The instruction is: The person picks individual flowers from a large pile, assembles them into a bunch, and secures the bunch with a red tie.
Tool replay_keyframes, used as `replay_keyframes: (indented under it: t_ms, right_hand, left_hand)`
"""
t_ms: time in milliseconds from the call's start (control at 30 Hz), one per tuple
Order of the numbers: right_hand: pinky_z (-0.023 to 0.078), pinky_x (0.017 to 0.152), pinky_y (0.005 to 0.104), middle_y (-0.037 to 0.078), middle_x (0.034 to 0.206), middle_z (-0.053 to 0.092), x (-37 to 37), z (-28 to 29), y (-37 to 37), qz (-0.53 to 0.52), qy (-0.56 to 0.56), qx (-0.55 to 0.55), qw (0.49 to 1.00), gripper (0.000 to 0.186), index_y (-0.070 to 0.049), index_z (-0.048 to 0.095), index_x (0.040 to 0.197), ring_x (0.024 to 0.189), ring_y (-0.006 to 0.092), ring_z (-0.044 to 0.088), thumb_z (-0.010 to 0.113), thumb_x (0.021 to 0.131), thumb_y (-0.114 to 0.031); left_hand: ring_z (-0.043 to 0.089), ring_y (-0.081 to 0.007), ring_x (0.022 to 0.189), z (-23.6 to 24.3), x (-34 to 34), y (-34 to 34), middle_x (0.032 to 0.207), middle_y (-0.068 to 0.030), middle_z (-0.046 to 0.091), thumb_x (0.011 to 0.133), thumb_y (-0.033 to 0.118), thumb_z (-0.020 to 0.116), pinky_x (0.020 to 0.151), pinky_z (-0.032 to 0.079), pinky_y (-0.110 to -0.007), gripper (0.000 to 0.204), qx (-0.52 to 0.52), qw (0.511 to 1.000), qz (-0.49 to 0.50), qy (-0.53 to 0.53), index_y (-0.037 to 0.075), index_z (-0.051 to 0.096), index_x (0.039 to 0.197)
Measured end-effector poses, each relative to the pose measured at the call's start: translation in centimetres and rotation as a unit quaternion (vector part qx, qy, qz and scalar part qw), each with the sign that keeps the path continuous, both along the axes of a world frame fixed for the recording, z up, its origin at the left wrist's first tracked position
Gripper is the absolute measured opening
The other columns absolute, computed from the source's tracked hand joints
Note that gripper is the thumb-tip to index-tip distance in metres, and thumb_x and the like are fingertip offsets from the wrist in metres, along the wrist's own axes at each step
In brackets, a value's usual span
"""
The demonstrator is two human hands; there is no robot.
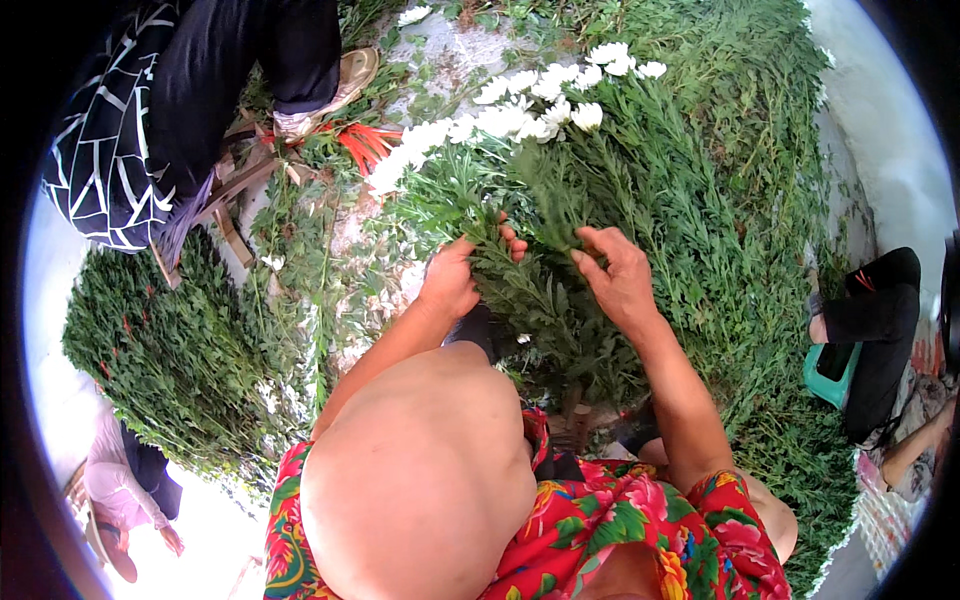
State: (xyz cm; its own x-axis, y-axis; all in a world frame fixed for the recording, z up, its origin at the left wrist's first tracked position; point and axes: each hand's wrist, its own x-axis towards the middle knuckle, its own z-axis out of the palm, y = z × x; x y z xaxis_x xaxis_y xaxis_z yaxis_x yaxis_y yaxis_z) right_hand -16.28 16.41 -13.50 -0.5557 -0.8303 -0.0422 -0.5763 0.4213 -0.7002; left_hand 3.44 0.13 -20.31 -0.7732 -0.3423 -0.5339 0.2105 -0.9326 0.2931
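Note:
My left hand (452, 280) has its fingers curled round leafy green chrysanthemum stems (480, 245) in front of me. Close to its right, my right hand (618, 275) pinches a leafy chrysanthemum stem (555, 205) between thumb and fingers; the upper part of that stem is blurred by motion. Beyond both hands, white chrysanthemums (540, 115) lie in a slanting row with their heads pointing away from me. Their stems run back toward my hands. More dark green foliage (545, 320) hangs below and between the hands, hiding where the held stems end.
A large heap of green stems (740, 200) spreads along the right. Another leafy pile (170, 350) lies at left. Red-orange strips (365, 147) lie by a co-worker's shoe (350, 85) and wooden pieces (233, 236). Other people sit at lower left and far right, beside a teal container (830, 375).

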Motion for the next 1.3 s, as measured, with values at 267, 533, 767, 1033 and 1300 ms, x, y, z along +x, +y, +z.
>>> replay_keyframes:
  t_ms: [267, 533, 767, 1033, 1300]
  right_hand:
    - [0.048, 0.083, 0.0489, 0.014, 0.103, 0.062, -4.4, -3.5, 2.9, -0.093, 0.207, 0.188, 0.956, 0.026, -0.007, 0.062, 0.105, 0.099, 0.0364, 0.06, 0.076, 0.085, -0.017]
    - [0.057, 0.082, 0.0361, 0.019, 0.118, 0.071, 1.1, 0.9, -0.1, -0.056, 0.065, -0.122, 0.989, 0.04, -0.009, 0.064, 0.136, 0.097, 0.0324, 0.073, 0.064, 0.096, -0.004]
    - [0.053, 0.07, 0.0416, 0.014, 0.094, 0.061, 6.5, 0.2, -1.8, -0.023, 0.017, -0.085, 0.996, 0.047, -0.012, 0.062, 0.137, 0.078, 0.0346, 0.064, 0.061, 0.092, 0.002]
    - [0.054, 0.075, 0.0424, 0.011, 0.097, 0.064, 6.6, 0.6, -1.7, 0.068, 0.011, -0.049, 0.996, 0.042, -0.01, 0.067, 0.127, 0.088, 0.0326, 0.065, 0.066, 0.086, -0.001]
    - [0.044, 0.096, 0.0477, 0.014, 0.108, 0.066, -4.8, -3.4, 1.5, -0.109, 0.279, 0.102, 0.949, 0.036, -0.008, 0.063, 0.124, 0.106, 0.0348, 0.059, 0.072, 0.089, -0.011]
  left_hand:
    - [0.066, -0.0308, 0.117, 1.0, -0.9, -0.3, 0.127, -0.0139, 0.065, 0.108, 0.025, 0.049, 0.104, 0.054, -0.044, 0.045, -0.025, 0.999, -0.017, 0.015, 0.001, 0.049, 0.145]
    - [0.059, -0.0317, 0.129, 2.1, -1.6, 0.1, 0.143, -0.0171, 0.058, 0.11, 0.023, 0.044, 0.108, 0.052, -0.041, 0.043, -0.009, 1.0, -0.008, -0.004, -0.002, 0.05, 0.144]
    - [0.056, -0.03, 0.134, 3.0, -2.0, 0.0, 0.147, -0.0148, 0.056, 0.109, 0.026, 0.04, 0.113, 0.047, -0.043, 0.045, 0.005, 0.996, -0.073, -0.042, 0.001, 0.047, 0.146]
    - [0.063, -0.031, 0.124, 1.4, -1.1, 0.4, 0.135, -0.0194, 0.063, 0.108, 0.027, 0.046, 0.11, 0.049, -0.045, 0.045, 0.011, 0.998, -0.033, 0.044, 0.002, 0.048, 0.145]
    - [0.063, -0.0312, 0.12, 1.1, -0.8, 0.1, 0.132, -0.0223, 0.064, 0.108, 0.026, 0.048, 0.108, 0.051, -0.044, 0.042, 0.012, 0.999, -0.024, 0.02, 0.001, 0.05, 0.142]
